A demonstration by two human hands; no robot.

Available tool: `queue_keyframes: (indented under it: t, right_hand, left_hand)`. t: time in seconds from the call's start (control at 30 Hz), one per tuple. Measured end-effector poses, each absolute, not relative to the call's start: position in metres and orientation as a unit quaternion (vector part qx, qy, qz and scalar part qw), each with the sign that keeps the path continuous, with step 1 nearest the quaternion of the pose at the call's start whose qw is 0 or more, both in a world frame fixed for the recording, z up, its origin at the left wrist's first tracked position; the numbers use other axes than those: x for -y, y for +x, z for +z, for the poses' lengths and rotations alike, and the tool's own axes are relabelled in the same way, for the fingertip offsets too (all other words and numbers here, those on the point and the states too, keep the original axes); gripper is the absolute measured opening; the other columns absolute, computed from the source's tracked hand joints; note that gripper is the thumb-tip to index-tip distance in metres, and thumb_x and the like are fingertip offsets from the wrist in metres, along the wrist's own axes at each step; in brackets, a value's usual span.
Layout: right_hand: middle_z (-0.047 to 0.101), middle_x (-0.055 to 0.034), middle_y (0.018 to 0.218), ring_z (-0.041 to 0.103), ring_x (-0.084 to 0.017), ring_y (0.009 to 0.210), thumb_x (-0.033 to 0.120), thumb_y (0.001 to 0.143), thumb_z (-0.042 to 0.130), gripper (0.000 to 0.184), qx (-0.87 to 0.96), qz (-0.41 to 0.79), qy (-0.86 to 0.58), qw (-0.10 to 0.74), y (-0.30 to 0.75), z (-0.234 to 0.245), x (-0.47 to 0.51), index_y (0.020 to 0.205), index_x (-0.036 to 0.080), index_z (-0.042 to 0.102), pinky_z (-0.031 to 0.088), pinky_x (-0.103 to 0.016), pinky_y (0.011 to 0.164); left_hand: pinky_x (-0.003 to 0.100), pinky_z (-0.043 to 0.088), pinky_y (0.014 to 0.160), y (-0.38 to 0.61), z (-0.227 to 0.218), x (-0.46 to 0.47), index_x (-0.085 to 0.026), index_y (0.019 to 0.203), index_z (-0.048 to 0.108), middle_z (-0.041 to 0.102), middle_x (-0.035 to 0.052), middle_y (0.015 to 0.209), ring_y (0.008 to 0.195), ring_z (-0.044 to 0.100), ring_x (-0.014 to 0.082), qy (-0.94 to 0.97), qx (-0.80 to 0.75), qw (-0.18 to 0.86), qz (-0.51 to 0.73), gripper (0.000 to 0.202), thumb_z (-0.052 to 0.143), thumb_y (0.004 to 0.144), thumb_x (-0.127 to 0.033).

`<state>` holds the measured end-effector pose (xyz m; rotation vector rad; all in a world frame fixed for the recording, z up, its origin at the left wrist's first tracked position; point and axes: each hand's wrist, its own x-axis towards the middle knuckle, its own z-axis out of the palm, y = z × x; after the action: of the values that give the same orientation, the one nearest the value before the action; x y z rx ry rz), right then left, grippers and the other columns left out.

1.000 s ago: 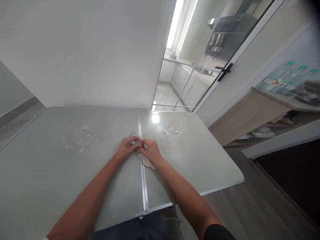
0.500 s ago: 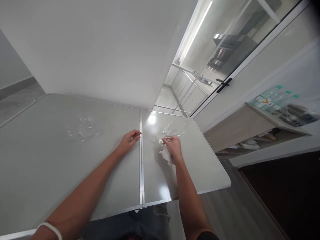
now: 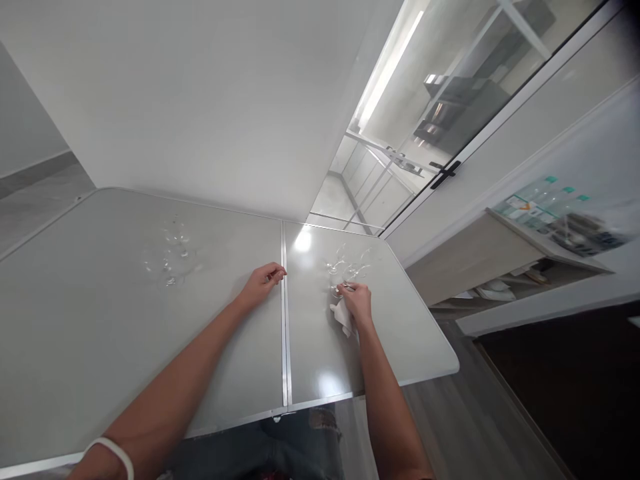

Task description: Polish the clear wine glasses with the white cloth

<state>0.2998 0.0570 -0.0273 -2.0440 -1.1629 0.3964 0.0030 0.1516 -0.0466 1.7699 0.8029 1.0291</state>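
Observation:
My right hand (image 3: 356, 300) is closed on a crumpled white cloth (image 3: 342, 319) that hangs below the palm. Its fingertips pinch a small clear glass (image 3: 337, 288) set down on the grey table (image 3: 100, 320), right beside two other clear stemmed glasses (image 3: 350, 267). My left hand (image 3: 263, 283) rests on the table by the metal centre seam (image 3: 284, 333). Its fingers are loosely curled with the thumb against the fingertips, and nothing shows in them.
Several more clear glasses (image 3: 170, 260) stand on the table's left half. A white wall runs behind the table, with a glass door (image 3: 430, 100) to the right. A wooden shelf (image 3: 500, 247) with bottles (image 3: 540, 197) stands further right.
The glass that both hands held at the centre seam has gone right with my right hand and the cloth to the other glasses. My left hand let go and stayed by the seam.

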Motion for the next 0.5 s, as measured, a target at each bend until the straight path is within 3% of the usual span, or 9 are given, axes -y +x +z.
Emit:
queue_keyframes:
  t: [0.27,0.4,0.5]
  right_hand:
    - [0.079,-0.0099,0.080,0.072,-0.025,0.079,0.043,0.073,0.067,0.031,0.437,0.166,-0.805,0.366,0.296,-0.025,-0.058,0.082,0.017,0.079,0.050,-0.030,0.071]
    - [0.078,-0.0140,0.087,0.071,-0.028,0.079,0.046,0.066,0.076,0.044,0.439,0.119,-0.831,0.320,0.297,-0.020,-0.041,0.097,0.014,0.078,0.050,-0.033,0.069]
    - [0.075,-0.0128,0.075,0.067,-0.029,0.067,0.053,0.074,0.073,0.036,0.425,0.040,-0.863,0.270,0.283,-0.020,-0.012,0.083,0.019,0.077,0.045,-0.036,0.061]
  left_hand:
    - [0.028,0.044,0.072,0.004,-0.055,-0.156,-0.020,0.094,0.068,0.065,0.0029,0.087,0.077,0.059,0.0158,0.711,-0.315,0.472,0.416,0.033,0.050,0.097,-0.047]
    - [0.028,0.045,0.072,0.007,-0.062,-0.158,-0.019,0.092,0.068,0.065,0.0034,0.085,0.079,0.059,0.0163,0.704,-0.307,0.469,0.436,0.032,0.052,0.096,-0.047]
    - [0.027,0.045,0.072,0.009,-0.065,-0.157,-0.018,0.089,0.068,0.065,0.0036,0.083,0.077,0.058,0.0154,0.700,-0.296,0.468,0.451,0.033,0.052,0.096,-0.046]
